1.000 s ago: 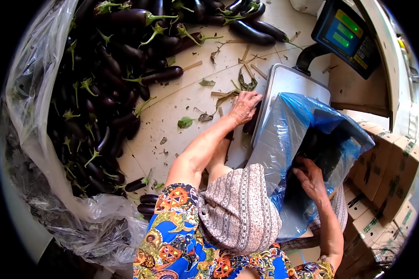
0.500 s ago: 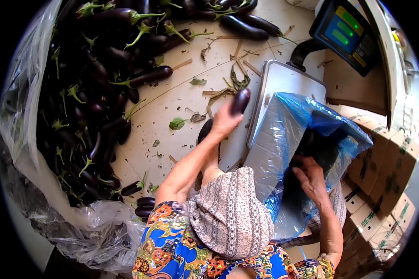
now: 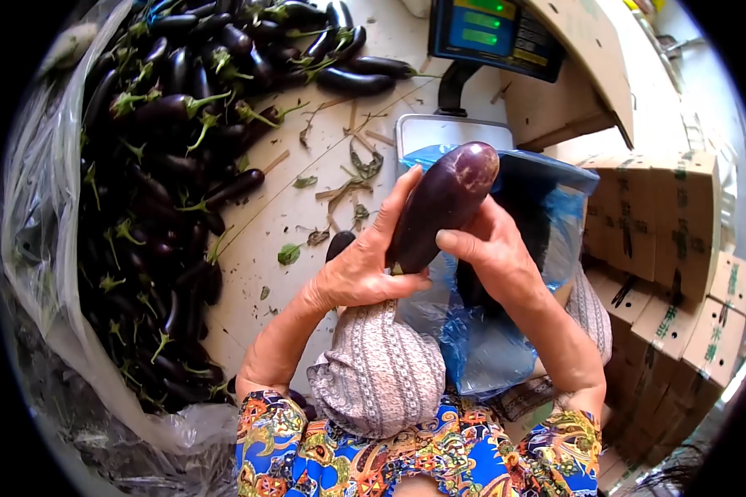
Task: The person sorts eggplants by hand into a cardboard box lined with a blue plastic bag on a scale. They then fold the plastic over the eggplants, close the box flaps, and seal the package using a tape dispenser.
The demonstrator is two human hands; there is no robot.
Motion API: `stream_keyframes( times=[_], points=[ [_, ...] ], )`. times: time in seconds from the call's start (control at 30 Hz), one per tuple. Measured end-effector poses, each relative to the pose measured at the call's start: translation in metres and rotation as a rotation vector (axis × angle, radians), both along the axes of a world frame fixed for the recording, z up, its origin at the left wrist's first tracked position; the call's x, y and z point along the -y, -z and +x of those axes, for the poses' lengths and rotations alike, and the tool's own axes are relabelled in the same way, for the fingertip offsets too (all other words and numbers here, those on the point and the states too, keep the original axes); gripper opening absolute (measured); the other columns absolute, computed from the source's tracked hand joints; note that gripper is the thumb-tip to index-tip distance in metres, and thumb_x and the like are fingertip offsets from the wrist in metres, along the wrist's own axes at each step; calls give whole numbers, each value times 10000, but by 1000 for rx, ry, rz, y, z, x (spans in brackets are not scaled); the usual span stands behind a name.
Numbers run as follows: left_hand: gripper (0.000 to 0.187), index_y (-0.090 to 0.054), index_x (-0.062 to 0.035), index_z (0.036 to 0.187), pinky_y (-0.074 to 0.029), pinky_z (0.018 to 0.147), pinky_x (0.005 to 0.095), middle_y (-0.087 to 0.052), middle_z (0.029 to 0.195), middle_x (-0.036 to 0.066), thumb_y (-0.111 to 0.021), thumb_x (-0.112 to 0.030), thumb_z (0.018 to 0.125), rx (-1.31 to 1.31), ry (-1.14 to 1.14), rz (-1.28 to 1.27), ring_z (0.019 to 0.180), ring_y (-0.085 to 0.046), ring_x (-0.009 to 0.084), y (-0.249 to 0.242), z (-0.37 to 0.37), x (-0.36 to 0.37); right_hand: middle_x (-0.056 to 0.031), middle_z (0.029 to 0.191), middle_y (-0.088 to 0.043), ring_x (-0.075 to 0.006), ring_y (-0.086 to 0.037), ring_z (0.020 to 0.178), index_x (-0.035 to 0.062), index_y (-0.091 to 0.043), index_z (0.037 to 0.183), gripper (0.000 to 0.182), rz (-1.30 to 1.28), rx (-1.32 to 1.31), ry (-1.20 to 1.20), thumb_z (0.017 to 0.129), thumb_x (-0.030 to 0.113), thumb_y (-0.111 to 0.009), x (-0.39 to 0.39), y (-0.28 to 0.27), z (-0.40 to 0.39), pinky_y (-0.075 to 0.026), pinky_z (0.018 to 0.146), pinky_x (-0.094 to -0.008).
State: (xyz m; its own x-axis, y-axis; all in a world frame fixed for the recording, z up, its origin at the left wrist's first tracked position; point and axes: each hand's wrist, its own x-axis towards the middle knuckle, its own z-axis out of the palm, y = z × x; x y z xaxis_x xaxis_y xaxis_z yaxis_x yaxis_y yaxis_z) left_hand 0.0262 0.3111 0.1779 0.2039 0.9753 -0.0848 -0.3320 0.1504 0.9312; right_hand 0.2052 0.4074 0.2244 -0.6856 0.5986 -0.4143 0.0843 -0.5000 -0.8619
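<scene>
Between my two hands I hold an eggplant (image 3: 444,203), raised and tilted, with a pale scarred patch near its upper end. My left hand (image 3: 365,257) is wrapped around its lower left side. My right hand (image 3: 497,253) grips it from the right, thumb on the front surface. Just beneath is an open blue plastic bag (image 3: 479,352), dark inside; its contents are hard to make out. Behind the bag stands a scale (image 3: 452,131), partly covered by it, with a lit green display (image 3: 485,29).
A large heap of eggplants (image 3: 170,166) fills the left side, bordered by clear plastic sheeting (image 3: 50,273). Dry leaves and stem bits (image 3: 352,186) litter the pale floor. Cardboard boxes (image 3: 663,224) are stacked at the right.
My left hand has brought the eggplant right, over the bag. My right hand has come up out of the bag and now grips the eggplant too. The view has shifted right.
</scene>
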Motion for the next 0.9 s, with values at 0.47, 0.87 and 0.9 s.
stream_keyframes(
  times=[0.47, 0.87, 0.9],
  points=[
    [396, -644, -62, 1177, -503, 883, 433, -674, 1128, 177, -701, -148, 794, -912, -44, -722, 1037, -636, 304, 209, -54, 152, -134, 1160, -634, -210, -579, 1078, -36, -525, 1273, 618, 207, 664, -84, 808, 295, -764, -17, -10, 112, -430, 969, -329],
    [490, -554, 10, 1282, -422, 1023, 480, -553, 1297, 263, -639, -149, 826, -1567, -788, -224, 1178, -519, 441, 227, -154, 152, -323, 1356, -478, -459, -460, 1270, -62, -419, 1399, 645, 894, 1105, -235, 976, 406, -553, -26, 127, 111, -369, 1074, -429],
    [505, -540, 19, 1291, -413, 1031, 481, -533, 1323, 268, -639, -154, 827, -1602, -842, -246, 1194, -506, 442, 229, -176, 142, -329, 1373, -460, -468, -449, 1277, -59, -406, 1415, 661, 881, 1130, -228, 981, 423, -535, -24, 124, 108, -364, 1079, -437]
  ],
)
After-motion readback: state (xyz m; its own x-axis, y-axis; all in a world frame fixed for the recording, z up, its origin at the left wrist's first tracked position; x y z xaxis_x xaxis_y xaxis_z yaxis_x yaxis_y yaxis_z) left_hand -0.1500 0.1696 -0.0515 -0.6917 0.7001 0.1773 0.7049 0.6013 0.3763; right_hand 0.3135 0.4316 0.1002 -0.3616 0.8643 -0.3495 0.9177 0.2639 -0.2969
